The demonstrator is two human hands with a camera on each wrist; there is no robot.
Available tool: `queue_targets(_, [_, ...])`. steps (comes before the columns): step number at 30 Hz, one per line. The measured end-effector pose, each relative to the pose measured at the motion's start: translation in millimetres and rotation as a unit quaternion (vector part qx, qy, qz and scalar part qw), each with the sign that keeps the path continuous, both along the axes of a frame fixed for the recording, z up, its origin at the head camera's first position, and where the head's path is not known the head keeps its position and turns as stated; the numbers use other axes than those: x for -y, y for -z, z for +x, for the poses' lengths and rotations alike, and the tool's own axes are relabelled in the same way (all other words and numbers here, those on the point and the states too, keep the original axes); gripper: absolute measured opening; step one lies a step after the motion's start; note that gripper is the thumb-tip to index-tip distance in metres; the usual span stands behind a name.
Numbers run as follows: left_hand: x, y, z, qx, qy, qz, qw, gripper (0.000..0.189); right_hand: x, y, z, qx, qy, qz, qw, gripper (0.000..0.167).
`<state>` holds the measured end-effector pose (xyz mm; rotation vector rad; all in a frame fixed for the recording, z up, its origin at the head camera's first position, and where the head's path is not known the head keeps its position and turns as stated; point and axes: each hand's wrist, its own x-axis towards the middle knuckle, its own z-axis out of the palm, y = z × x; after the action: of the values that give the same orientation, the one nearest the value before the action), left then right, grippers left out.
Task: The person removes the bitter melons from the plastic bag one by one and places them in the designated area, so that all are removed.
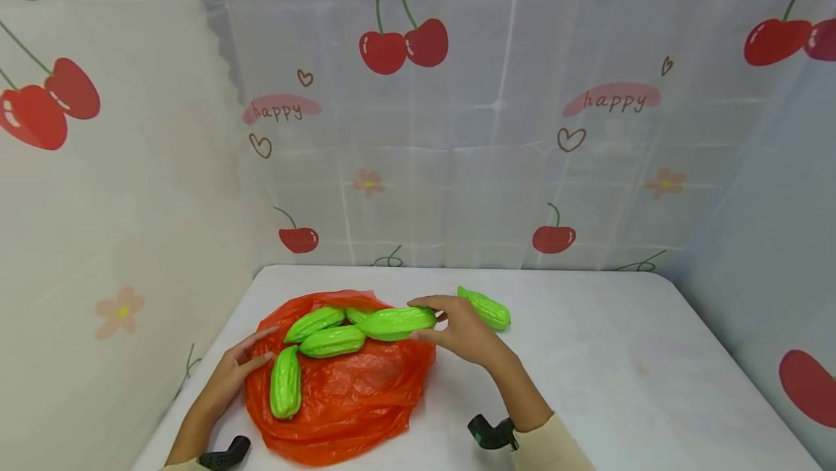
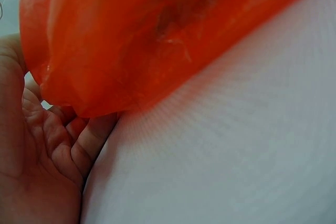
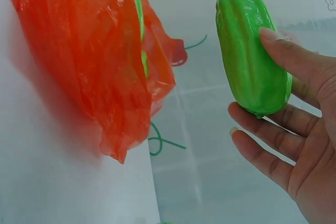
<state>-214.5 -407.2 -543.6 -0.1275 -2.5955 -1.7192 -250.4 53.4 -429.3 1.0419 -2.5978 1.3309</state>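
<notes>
My right hand (image 1: 460, 329) holds a green ridged bitter melon (image 1: 397, 323), thumb on one side and fingers on the other, over the right part of a red plastic bag (image 1: 359, 398). In the right wrist view, the same bitter melon (image 3: 249, 51) tilts between thumb and fingers. Several more bitter melons, among them one lying upright toward the front left (image 1: 285, 384), rest on the bag. At the bag's left edge, my left hand (image 1: 225, 377) touches the red plastic with extended fingers. In the left wrist view, the bag (image 2: 115, 40) hides its fingertips.
Another bitter melon (image 1: 486, 309) lies on the white table (image 1: 620, 369), behind and right of my right hand. Cherry-patterned sheets (image 1: 470, 166) hang behind the table and at both sides. A dark wrist camera (image 1: 491, 432) sits by the right sleeve.
</notes>
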Motion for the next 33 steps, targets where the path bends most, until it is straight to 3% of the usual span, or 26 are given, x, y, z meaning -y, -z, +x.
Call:
queue_targets(8, [1.0, 0.2, -1.7, -0.003, 0.002, -0.001, 1.0000, 0.051, -13, -3.5, -5.9, -0.034, 0.024, -0.009, 0.9991, 0.047])
queue_targets(27, [-0.8, -5.1, 1.1, 0.006, 0.000, -0.003, 1.0000, 0.053, -33, -5.3, -12.3, 0.001, 0.088, -0.038, 0.9954, 0.051])
queue_targets(33, [0.6, -0.9, 0.1, 0.000, 0.007, -0.003, 1.0000, 0.051, -39, -4.2, -13.2, 0.008, 0.098, -0.035, 0.9946, 0.049])
